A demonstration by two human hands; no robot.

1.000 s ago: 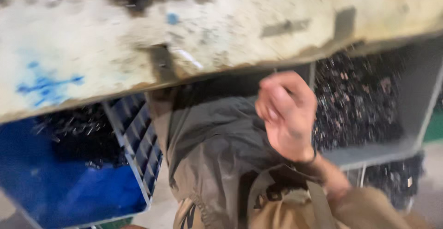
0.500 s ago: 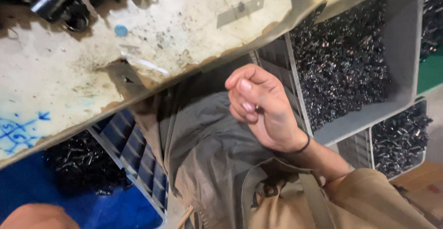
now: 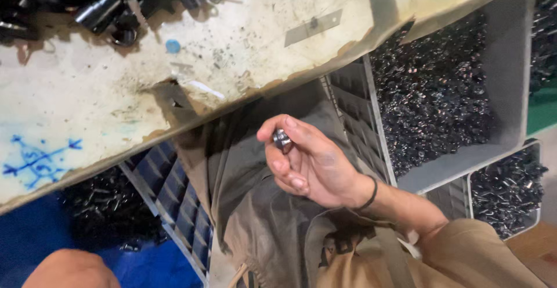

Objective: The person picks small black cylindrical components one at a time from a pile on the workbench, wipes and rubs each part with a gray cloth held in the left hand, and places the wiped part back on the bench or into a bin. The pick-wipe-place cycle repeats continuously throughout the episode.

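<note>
My right hand (image 3: 313, 163) is raised over my lap, just below the edge of the worn white worktable (image 3: 243, 50). Its thumb and fingertips pinch a small shiny metal part (image 3: 282, 139). A thin dark band circles that wrist. At the bottom left corner a rounded skin-coloured patch (image 3: 69, 267), seemingly my left arm or hand, shows over the blue bin (image 3: 35, 236); no fingers are visible there. My olive-brown apron (image 3: 261, 230) covers my lap under the hand.
A grey bin (image 3: 510, 73) full of small dark metal parts sits to the right, and a second grey bin (image 3: 505, 189) lies below it. Black cylindrical parts (image 3: 104, 6) are piled on the tabletop's far left. Blue marks (image 3: 38, 160) are drawn on the table.
My right hand has turned and come lower and more central, and the small metal part between its fingertips now shows. The view swung, bringing the tabletop parts and the right bin into sight.
</note>
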